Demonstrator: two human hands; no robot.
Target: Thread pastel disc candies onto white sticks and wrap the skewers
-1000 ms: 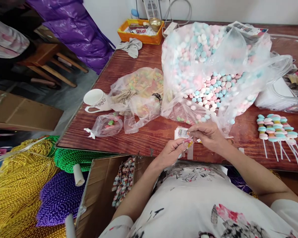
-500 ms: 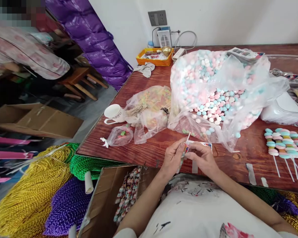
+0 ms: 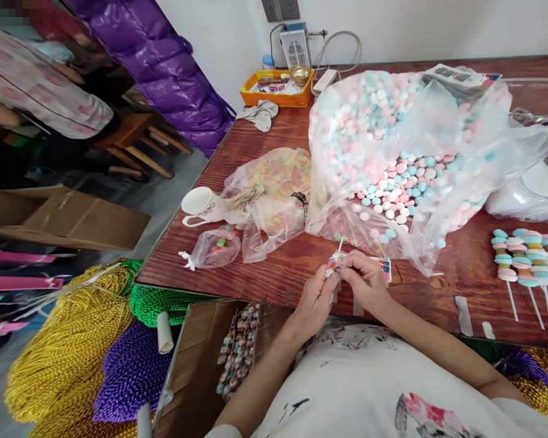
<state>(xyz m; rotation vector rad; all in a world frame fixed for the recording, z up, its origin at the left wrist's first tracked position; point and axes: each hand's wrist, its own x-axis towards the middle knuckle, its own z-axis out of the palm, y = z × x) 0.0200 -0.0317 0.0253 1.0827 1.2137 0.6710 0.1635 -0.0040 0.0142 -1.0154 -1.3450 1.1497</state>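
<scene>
Close to the table's front edge, my left hand (image 3: 313, 302) is closed around a small candy stick (image 3: 332, 266) in a colourful printed wrapper, its thin white stick end poking up. My right hand (image 3: 368, 284) pinches the same piece near its top, fingertips meeting those of the left. Much of the piece is hidden by my fingers. Just behind the right hand lies a printed card (image 3: 386, 267). A large clear plastic bag (image 3: 329, 210) lies beyond, full of pink, blue and white round candies (image 3: 395, 188). To the right, several candy skewers (image 3: 525, 258) with white sticks lie together.
On the left of the table are a white mug (image 3: 200, 204), a bag of gummy-like pieces (image 3: 278, 170) and a small tied bag (image 3: 217, 248). An orange tray (image 3: 274, 97) stands at the back. Below the edge, a cardboard box (image 3: 194, 365) holds finished-looking skewers (image 3: 240, 353). Another person (image 3: 45, 85) sits far left.
The view has shifted slightly, so the table things sit a little higher. Both hands stay together on the candy stick; the right fingers have moved closer to its wrapper top.
</scene>
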